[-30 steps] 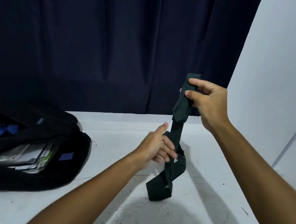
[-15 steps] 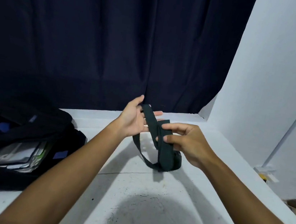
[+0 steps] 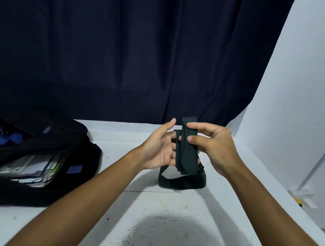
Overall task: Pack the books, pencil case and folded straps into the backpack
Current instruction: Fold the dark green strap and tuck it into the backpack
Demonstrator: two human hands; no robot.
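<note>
Head view: black fabric backpack (image 3: 30,146) lies open on the left of the white desk (image 3: 164,226), a stack of light-coloured books or papers (image 3: 27,169) showing in its mouth, something blue deeper in, too blurred to name. Pencil case can't be told apart. So books look packed; strap not yet.

Dark green woven strap (image 3: 186,153) is held above the desk, well right of the backpack, mostly bundled, one loop hanging to the surface. Right hand (image 3: 214,148) pinches the bundle, thumb and fingers curled round it. Left hand (image 3: 158,149) touches it with straight, spread fingers, palm supporting.

Versus the earlier frames: the strap hung long from the raised right hand, now it is gathered into a short fold; hands closer together.
</note>
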